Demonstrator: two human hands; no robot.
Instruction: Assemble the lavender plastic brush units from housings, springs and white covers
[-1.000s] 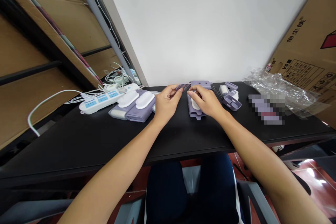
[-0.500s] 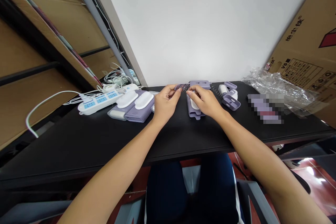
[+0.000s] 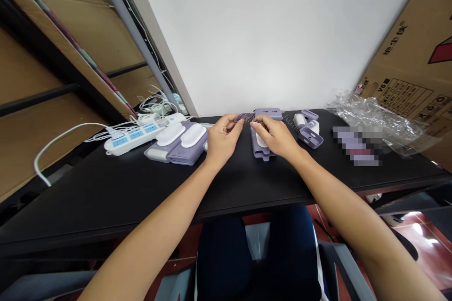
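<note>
My left hand (image 3: 221, 138) is pinched closed on a small purple part (image 3: 243, 117) near the far side of the black table (image 3: 116, 188). My right hand (image 3: 277, 137) is also pinched, its fingertips meeting the left hand's around a thin metal spring (image 3: 254, 122). Under the right hand lies a purple casing with a white insert (image 3: 260, 146). Another purple casing (image 3: 269, 113) lies just behind the hands.
Two purple devices with white pads (image 3: 180, 143) and a white power strip (image 3: 136, 134) with cables lie to the left. Small purple and white parts (image 3: 309, 131), a spring, crumpled clear plastic (image 3: 374, 115) and a cardboard box (image 3: 413, 61) are to the right. Shelving with cardboard stands at left.
</note>
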